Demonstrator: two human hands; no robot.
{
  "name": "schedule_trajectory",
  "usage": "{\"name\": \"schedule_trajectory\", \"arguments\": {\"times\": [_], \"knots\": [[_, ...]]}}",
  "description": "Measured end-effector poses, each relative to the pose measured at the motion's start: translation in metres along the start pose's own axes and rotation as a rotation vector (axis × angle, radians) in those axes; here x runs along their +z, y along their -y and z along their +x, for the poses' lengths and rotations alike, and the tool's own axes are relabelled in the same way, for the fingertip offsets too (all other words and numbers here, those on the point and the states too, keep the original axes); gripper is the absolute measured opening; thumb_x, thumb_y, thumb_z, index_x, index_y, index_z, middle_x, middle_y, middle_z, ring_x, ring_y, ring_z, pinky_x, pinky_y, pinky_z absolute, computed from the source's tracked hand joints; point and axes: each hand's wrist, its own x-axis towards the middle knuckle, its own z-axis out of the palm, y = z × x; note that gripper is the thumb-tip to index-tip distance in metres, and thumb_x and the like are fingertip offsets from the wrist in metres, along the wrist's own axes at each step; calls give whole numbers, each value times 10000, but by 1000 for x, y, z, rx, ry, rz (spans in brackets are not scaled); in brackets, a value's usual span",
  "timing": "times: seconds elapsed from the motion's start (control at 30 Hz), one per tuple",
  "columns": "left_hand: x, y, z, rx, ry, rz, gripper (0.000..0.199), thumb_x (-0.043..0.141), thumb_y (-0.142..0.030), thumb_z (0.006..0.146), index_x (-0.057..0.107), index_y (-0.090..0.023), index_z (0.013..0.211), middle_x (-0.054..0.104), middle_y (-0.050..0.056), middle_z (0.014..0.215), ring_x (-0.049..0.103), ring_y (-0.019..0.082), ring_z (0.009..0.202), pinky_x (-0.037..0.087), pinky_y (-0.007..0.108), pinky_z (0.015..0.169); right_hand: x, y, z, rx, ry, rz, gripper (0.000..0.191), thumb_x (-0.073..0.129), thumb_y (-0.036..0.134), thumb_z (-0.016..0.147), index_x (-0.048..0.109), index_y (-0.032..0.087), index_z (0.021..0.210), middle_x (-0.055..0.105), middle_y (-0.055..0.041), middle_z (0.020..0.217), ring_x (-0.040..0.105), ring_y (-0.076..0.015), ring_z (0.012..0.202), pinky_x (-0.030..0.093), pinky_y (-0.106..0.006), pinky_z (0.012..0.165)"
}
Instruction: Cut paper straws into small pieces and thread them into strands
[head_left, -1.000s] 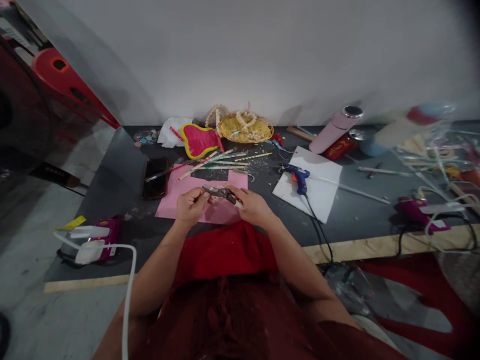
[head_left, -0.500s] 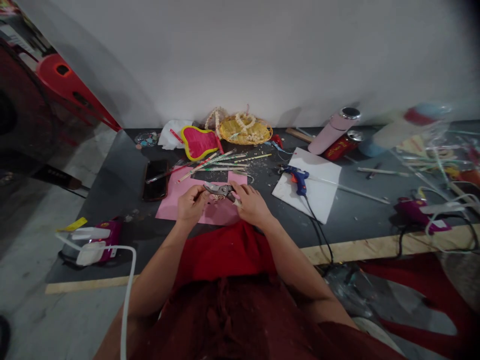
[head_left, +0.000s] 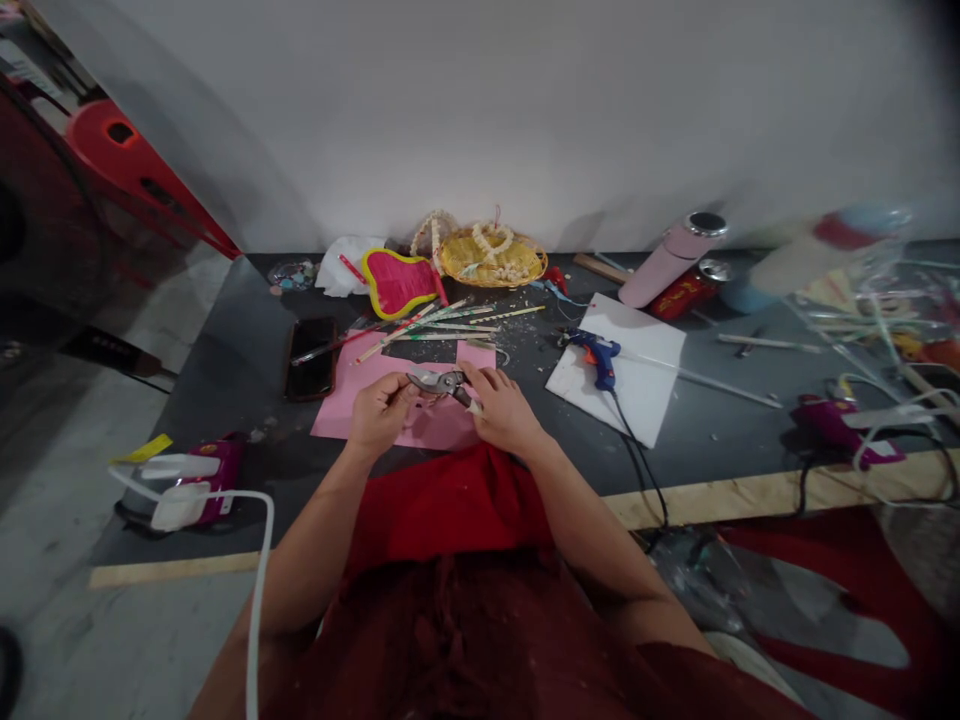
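My right hand (head_left: 508, 410) is closed around the handles of a pair of pruning shears (head_left: 442, 383), whose blades point left. My left hand (head_left: 384, 410) is pinched near the blade tips; whatever is between its fingers is too small to make out. Both hands are over a pink sheet of paper (head_left: 341, 405), and small cut pieces lie on it below the shears. Just beyond are several thin patterned sticks (head_left: 442, 325), with pale scraps scattered around them.
A phone (head_left: 311, 350) lies left of the paper. Behind stand a yellow basket (head_left: 532, 265) and a pink, yellow-edged shape (head_left: 401, 285). To the right, a blue glue gun (head_left: 600, 355) rests on a white board (head_left: 652, 380). Beyond are a pink flask (head_left: 667, 265), a red can (head_left: 686, 285) and power strips (head_left: 840, 425).
The hands and shears hold nearly the same place over the paper. The view has shifted very slightly.
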Motion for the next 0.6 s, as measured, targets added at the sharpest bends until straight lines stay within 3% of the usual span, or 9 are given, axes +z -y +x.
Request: {"name": "schedule_trajectory", "arguments": {"times": [0.3, 0.6], "knots": [[2, -2, -1, 11, 5, -47, 199, 559, -287, 871, 696, -172, 783, 757, 37, 792, 694, 152, 750, 531, 246, 735, -4, 3, -3, 10, 4, 43, 496, 436, 250, 938, 402, 255, 1433, 632, -90, 1125, 571, -225, 1044, 433, -313, 910], [5, 0, -5, 37, 15, -74, 213, 538, -268, 884, 693, -160, 787, 745, 47, 769, 684, 152, 734, 525, 252, 717, 2, -11, -2, -109, 66, 158, 627, 467, 138, 863, 332, 212, 1470, 596, -87, 1268, 572, -197, 1102, 432, -304, 944]]}}
